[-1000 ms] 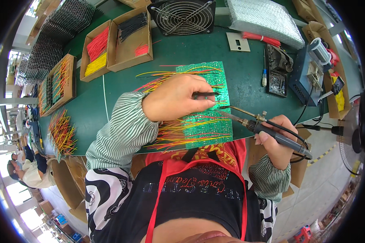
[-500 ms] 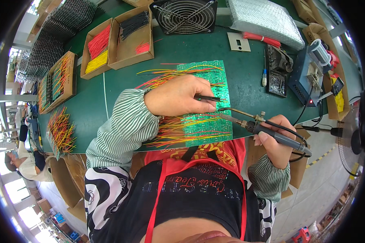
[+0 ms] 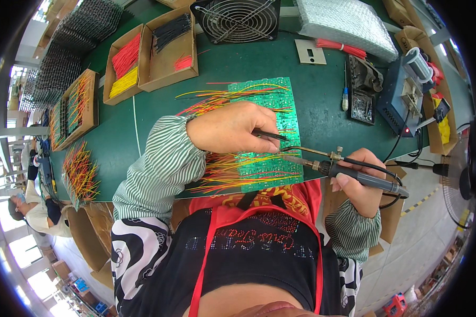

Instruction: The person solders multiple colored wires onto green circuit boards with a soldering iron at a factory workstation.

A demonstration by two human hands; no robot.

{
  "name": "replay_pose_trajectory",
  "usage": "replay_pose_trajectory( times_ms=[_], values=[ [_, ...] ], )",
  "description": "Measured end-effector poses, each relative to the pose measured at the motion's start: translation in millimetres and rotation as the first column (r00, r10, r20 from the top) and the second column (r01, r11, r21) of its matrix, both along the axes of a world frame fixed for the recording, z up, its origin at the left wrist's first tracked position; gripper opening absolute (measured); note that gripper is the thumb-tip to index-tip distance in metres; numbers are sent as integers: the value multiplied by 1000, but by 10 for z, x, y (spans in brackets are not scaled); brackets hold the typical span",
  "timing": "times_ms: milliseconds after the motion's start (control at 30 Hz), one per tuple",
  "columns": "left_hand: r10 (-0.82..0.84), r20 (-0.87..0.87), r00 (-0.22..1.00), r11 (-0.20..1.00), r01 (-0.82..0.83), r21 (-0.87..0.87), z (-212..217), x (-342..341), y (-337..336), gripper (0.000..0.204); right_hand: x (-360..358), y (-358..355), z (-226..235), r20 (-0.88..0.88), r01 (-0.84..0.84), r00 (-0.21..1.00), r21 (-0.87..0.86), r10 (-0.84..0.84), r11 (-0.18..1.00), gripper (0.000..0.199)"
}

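Note:
A green circuit board panel lies on the table in front of me, with red, yellow and black wires fanning out from it to the left. My left hand is closed over the panel, pinching a small bundle of black wires whose ends point right. In my right hand is a soldering iron with a thin metal feed tube along it. The iron's tip reaches the panel just beside my left fingertips. Whether it touches a joint is too small to tell.
Cardboard boxes of red, yellow and black wires stand at the back left, near a black fan. Wired pieces lie in a bag at left. A blue soldering station, a black tray and a screwdriver are at right.
The soldering iron's tip has shifted slightly left and down along the panel. My left hand keeps its pinch on the black wires, whose ends now tilt a little more downward.

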State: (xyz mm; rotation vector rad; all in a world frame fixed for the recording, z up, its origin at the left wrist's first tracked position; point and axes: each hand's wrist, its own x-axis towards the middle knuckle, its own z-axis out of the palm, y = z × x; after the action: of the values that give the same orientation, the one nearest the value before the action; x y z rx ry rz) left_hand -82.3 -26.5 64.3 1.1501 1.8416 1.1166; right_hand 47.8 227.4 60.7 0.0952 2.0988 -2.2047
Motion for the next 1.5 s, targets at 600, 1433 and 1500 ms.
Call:
replay_pose_trajectory(
  times_ms=[600,1433,1500],
  values=[
    [-71,-49,996,997,72,15,59,-28,-4,15,-74,66,-71,21,-34,999,-97,37,995,20],
    [86,-185,979,991,-103,-87,89,50,-8,24,-135,182,-196,35,107,994,-191,-102,976,14],
    [110,-212,971,989,-127,-71,79,61,13,23,-133,177,-200,29,133,991,-192,-129,972,14]
  ],
)
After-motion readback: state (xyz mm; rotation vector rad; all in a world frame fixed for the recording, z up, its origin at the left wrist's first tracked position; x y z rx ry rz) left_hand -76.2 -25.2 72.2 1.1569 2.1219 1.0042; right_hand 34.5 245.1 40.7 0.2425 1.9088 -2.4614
